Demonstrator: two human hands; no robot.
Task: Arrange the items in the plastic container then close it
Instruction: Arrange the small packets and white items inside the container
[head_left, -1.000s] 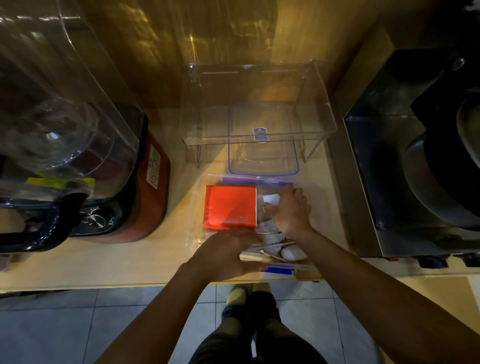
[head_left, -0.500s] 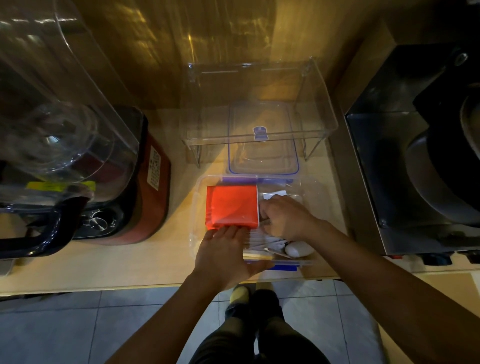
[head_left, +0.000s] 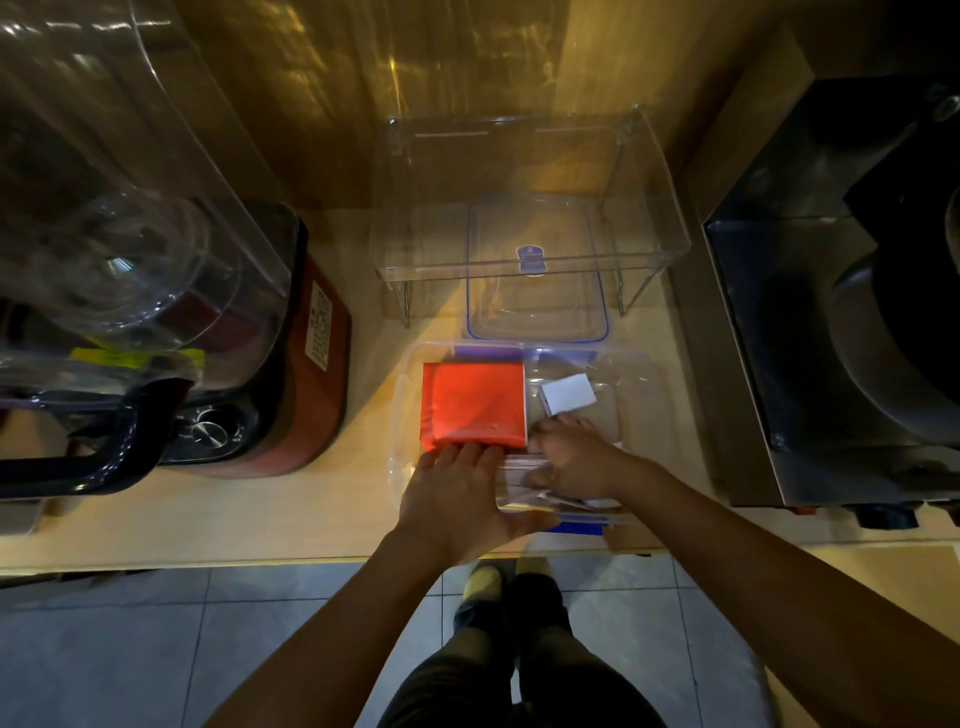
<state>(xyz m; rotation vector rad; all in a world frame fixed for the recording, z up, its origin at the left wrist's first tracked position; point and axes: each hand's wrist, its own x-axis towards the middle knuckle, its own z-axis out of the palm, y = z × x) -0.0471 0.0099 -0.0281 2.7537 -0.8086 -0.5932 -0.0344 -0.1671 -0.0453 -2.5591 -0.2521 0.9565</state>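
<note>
On the bench (head_left: 260, 509) the open plastic container (head_left: 644, 374) lies with its long axis left to right. The red packet (head_left: 472, 402) lies flat in its left half. The left hand (head_left: 457, 499), grip apart, touches it; the right hand (head_left: 571, 462) grip seems clamped on clear packets (head_left: 558, 500) inside.

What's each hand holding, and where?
Left hand holds nothing; its straight fingers touch the near edge of the red packet. Right hand curls over small packets; grip hidden.
</note>
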